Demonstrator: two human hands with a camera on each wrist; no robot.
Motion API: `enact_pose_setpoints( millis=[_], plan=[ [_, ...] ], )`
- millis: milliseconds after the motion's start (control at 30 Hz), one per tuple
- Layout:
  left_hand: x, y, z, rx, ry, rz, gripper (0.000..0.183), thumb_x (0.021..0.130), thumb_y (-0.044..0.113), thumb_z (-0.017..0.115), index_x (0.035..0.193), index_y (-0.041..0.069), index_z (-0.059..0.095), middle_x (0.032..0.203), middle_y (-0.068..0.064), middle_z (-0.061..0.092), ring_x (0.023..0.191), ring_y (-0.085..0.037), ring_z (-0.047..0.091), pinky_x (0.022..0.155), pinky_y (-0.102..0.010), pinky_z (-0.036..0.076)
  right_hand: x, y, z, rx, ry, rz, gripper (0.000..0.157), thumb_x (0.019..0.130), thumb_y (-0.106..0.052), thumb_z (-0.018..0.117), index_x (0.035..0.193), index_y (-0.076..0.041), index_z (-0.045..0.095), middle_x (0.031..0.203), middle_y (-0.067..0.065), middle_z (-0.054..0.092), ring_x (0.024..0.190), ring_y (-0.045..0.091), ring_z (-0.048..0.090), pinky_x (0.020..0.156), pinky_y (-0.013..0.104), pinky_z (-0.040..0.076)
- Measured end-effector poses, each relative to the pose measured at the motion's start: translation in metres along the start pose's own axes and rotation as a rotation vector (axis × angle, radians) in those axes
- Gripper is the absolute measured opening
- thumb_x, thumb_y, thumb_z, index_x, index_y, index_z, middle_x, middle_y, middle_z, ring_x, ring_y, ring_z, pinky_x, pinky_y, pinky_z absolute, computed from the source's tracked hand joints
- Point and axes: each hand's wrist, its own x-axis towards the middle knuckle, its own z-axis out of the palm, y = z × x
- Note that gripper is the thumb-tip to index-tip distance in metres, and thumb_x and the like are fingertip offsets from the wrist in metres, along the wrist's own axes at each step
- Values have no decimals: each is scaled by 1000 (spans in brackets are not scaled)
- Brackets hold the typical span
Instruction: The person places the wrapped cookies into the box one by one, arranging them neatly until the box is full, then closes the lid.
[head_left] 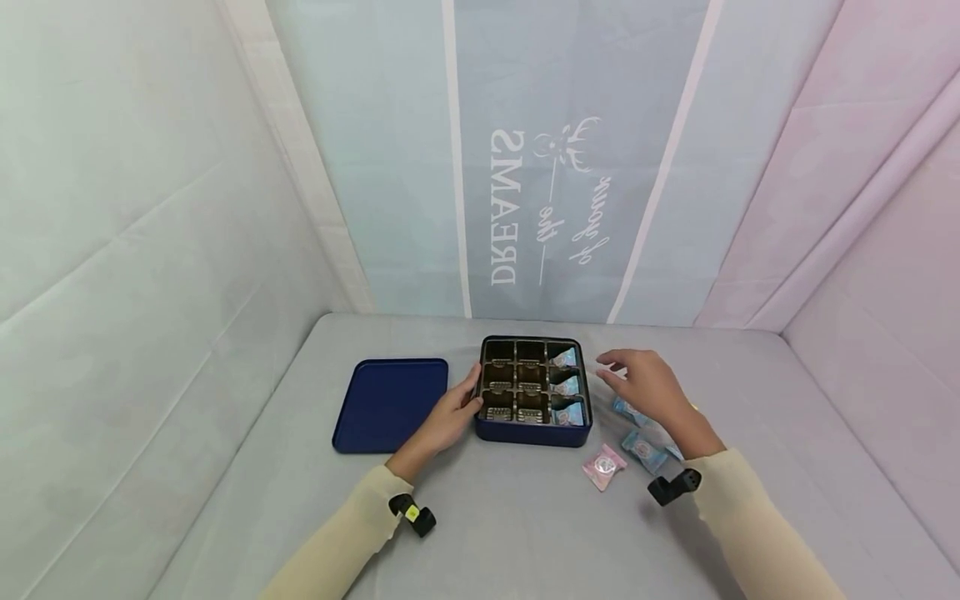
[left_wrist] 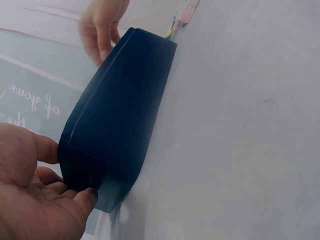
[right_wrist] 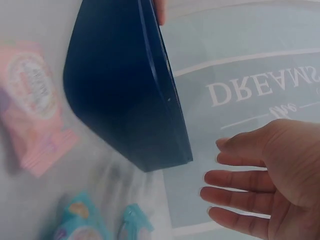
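Three blue packets point(head_left: 566, 387) fill one column

I judge I'm partway through filling the navy box point(head_left: 534, 435); next likely calls for pinching the loose pink packet point(head_left: 603, 467). Beside it, my right hand point(head_left: 647, 385) hovers empty, fingers apart; my left hand point(head_left: 450, 412) grips the box's left side. Square, nine-celled, it stands lidless on grey cloth point(head_left: 495, 525).

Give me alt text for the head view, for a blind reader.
A person's left hand grips the left side of a blue divided box whose right column holds blue packets; the empty right hand hovers past its right side. A blue lid lies left; a pink packet and loose blue packets lie right.
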Motion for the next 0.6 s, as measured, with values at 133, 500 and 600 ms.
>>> enact_pose_setpoints(
  millis=[133,500,600],
  plan=[
    [1,-1,0,-1,-9,9,63,109,6,42,162,4,9,169,-10,5,155,-23,7,123,-47,17,-10,7,0,-1,15,13,26,93,-14,75,116,-1,75,110,15,75,96,34,71,81,55,57],
    [-3,-2,-1,-2,9,15,63,109,6,44,162,5,11,169,-10,7,155,-26,8,123,-51,18,-23,18,3,-8,12,68,26,91,-13,76,113,0,76,104,15,75,89,29,70,78,52,57],
    [-4,-3,-1,10,1,11,63,109,6,43,162,5,10,169,-12,6,155,-25,8,123,-50,18,-26,21,5,-9,8,89,27,89,-12,78,112,1,76,102,15,75,86,28,70,76,51,57]
  ],
)
